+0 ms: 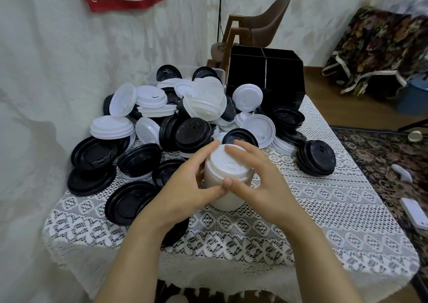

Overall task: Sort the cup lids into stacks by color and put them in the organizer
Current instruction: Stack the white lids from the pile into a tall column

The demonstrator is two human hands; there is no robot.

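The left hand (185,187) and right hand (259,182) clasp a near stack of white plastic cup lids (225,163). Squeezed unevenly, it could buckle and spill.

Both hands (185,187) (259,184) grip a white lid stack (225,175) before the mixed pile (185,117).

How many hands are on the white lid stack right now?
2. The left hand grips the white lid stack from its left side; the right hand holds its right side, fingers over the top. The thumbs meet in front.
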